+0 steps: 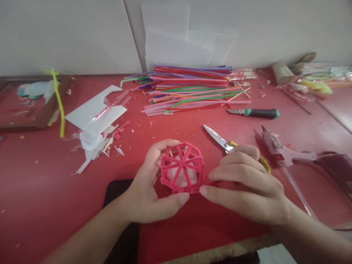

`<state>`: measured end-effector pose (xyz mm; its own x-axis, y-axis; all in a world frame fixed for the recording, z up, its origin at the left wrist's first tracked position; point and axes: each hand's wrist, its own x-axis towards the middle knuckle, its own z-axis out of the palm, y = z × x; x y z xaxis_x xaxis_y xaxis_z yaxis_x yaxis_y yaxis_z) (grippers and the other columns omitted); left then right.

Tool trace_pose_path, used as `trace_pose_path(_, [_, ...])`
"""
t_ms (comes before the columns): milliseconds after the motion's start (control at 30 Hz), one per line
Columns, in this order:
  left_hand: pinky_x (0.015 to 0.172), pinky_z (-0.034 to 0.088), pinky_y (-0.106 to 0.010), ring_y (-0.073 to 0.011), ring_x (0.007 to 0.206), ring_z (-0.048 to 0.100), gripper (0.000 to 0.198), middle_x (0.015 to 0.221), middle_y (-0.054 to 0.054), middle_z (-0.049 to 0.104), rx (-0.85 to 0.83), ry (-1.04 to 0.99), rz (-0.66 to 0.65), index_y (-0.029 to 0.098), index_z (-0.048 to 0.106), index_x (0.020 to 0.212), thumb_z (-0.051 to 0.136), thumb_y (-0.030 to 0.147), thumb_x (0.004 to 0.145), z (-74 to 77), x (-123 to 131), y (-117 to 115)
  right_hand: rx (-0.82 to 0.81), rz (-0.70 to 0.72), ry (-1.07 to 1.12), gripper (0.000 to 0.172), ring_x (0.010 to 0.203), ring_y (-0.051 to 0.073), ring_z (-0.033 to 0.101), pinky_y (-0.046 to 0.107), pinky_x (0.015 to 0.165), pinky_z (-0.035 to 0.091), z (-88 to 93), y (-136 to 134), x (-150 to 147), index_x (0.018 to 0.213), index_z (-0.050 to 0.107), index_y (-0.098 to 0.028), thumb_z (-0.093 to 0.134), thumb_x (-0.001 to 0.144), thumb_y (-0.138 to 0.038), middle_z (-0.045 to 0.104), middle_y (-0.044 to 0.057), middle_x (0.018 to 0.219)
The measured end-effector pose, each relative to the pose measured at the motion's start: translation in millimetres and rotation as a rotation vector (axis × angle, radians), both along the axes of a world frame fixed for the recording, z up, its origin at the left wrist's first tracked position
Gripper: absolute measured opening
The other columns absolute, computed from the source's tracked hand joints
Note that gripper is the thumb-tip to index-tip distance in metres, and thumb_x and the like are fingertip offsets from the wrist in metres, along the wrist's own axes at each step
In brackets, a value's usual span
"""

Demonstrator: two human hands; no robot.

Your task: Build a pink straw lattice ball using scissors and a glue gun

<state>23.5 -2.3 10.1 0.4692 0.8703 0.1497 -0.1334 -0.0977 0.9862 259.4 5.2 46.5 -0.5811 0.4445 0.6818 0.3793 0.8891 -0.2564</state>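
Note:
A round pink cage of fuzzy pipe cleaners (182, 163), with strips crossing at its middle like wheel spokes, is held above the red table. Something whitish shows through its gaps, along with small wooden stick ends near the far rim. My left hand (150, 185) wraps its left side, fingers behind and thumb along the near edge. At the lower right rim, my right hand (247, 181) has its thumb tip against the cage, fingers curled close by; the exact grip there is partly hidden. Scissors (217, 137) with yellow handles lie just beyond my right hand, which covers part of them.
Many coloured pipe cleaners (189, 88) are piled at the back. A utility knife (254, 113) lies with blade exposed. To the right rests a glue gun (286, 150) with a clear glue stick. Cut white card (96, 110) and scraps are at left; a black phone-like slab (119, 194) is below.

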Motion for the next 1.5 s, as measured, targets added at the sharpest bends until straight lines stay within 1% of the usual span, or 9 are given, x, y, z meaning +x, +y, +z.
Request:
trace_pose_path(233, [0.092, 0.055, -0.028, -0.0212, 0.112, 0.061, 0.078, 0.130, -0.007, 0.054, 0.050, -0.037, -0.016, 0.031, 0.037, 0.141, 0.077, 0.019, 0.075, 3.2, 0.4, 0.8, -0.068, -0.031, 0.078, 0.014, 0.072, 0.015, 0.062, 0.038, 0.066, 0.043, 0.4, 4.7, 5.6, 0.092, 0.070, -0.020, 0.064, 0.086, -0.008, 0.068, 0.002, 0.081])
trace_pose_path(500, [0.096, 0.056, -0.029, -0.0231, 0.118, 0.061, 0.080, 0.134, -0.007, 0.053, 0.037, -0.081, -0.023, 0.031, 0.039, 0.142, 0.078, 0.019, 0.074, 2.4, 0.8, 0.6, -0.170, 0.067, 0.106, 0.014, 0.073, 0.016, 0.061, 0.039, 0.067, 0.044, 2.1, 9.7, 9.6, 0.094, 0.069, -0.017, 0.063, 0.086, -0.007, 0.066, 0.004, 0.082])
trace_pose_path(667, [0.100, 0.054, -0.028, -0.0228, 0.120, 0.061, 0.082, 0.135, -0.007, 0.053, 0.062, -0.076, -0.047, 0.032, 0.039, 0.143, 0.079, 0.016, 0.073, 4.2, 0.2, -0.4, -0.288, 0.148, 0.124, 0.013, 0.075, 0.016, 0.064, 0.039, 0.071, 0.048, 0.7, 14.9, 10.7, 0.097, 0.068, -0.014, 0.063, 0.087, -0.007, 0.066, 0.006, 0.083])
trace_pose_path(867, [0.105, 0.052, -0.032, -0.0265, 0.130, 0.055, 0.083, 0.142, -0.008, 0.049, 0.068, -0.085, -0.078, 0.030, 0.038, 0.144, 0.078, 0.015, 0.073, 5.1, 1.2, -2.5, -0.400, 0.156, 0.190, 0.014, 0.078, 0.017, 0.064, 0.037, 0.074, 0.052, -2.3, 18.7, 15.5, 0.100, 0.069, -0.017, 0.069, 0.087, -0.013, 0.065, 0.006, 0.087])
trace_pose_path(1000, [0.108, 0.050, -0.038, -0.0292, 0.131, 0.054, 0.085, 0.144, -0.011, 0.049, 0.112, -0.057, -0.096, 0.027, 0.036, 0.144, 0.079, 0.018, 0.072, 1.8, 1.0, -3.9, -0.475, 0.173, 0.190, 0.015, 0.079, 0.015, 0.063, 0.034, 0.073, 0.053, -4.4, 19.2, 16.6, 0.101, 0.070, -0.017, 0.069, 0.087, -0.012, 0.064, 0.006, 0.089])
trace_pose_path(1100, [0.109, 0.049, -0.041, -0.0303, 0.131, 0.054, 0.086, 0.144, -0.012, 0.049, 0.129, -0.047, -0.102, 0.026, 0.035, 0.145, 0.080, 0.020, 0.072, 0.8, 0.6, -4.7, -0.486, 0.200, 0.217, 0.016, 0.081, 0.015, 0.063, 0.033, 0.073, 0.053, -5.7, 19.3, 16.6, 0.101, 0.070, -0.017, 0.070, 0.086, -0.011, 0.063, 0.006, 0.089])
trace_pose_path(1267, [0.107, 0.051, -0.039, -0.0288, 0.129, 0.055, 0.085, 0.144, -0.011, 0.049, 0.104, -0.084, -0.115, 0.027, 0.034, 0.145, 0.080, 0.023, 0.074, 1.2, 0.0, -4.3, -0.488, 0.217, 0.233, 0.017, 0.082, 0.016, 0.063, 0.034, 0.073, 0.053, -6.7, 19.7, 17.9, 0.102, 0.069, -0.016, 0.070, 0.086, -0.010, 0.063, 0.005, 0.087])
trace_pose_path(1333, [0.107, 0.051, -0.038, -0.0284, 0.129, 0.055, 0.089, 0.145, -0.011, 0.047, 0.094, -0.065, -0.099, 0.029, 0.035, 0.145, 0.084, 0.024, 0.072, 0.5, -0.7, -3.5, -0.491, 0.209, 0.238, 0.018, 0.081, 0.016, 0.063, 0.034, 0.073, 0.053, -7.6, 19.8, 19.1, 0.102, 0.069, -0.016, 0.069, 0.086, -0.008, 0.064, 0.006, 0.088])
trace_pose_path(1500, [0.109, 0.048, -0.038, -0.0288, 0.129, 0.055, 0.101, 0.144, -0.007, 0.048, 0.022, 0.046, -0.021, 0.035, 0.041, 0.140, 0.097, 0.027, 0.056, -2.4, -1.3, -0.5, -0.505, 0.176, 0.251, 0.020, 0.082, 0.016, 0.063, 0.037, 0.076, 0.052, -11.7, 21.1, 21.3, 0.103, 0.066, -0.018, 0.066, 0.086, -0.006, 0.066, 0.005, 0.087])
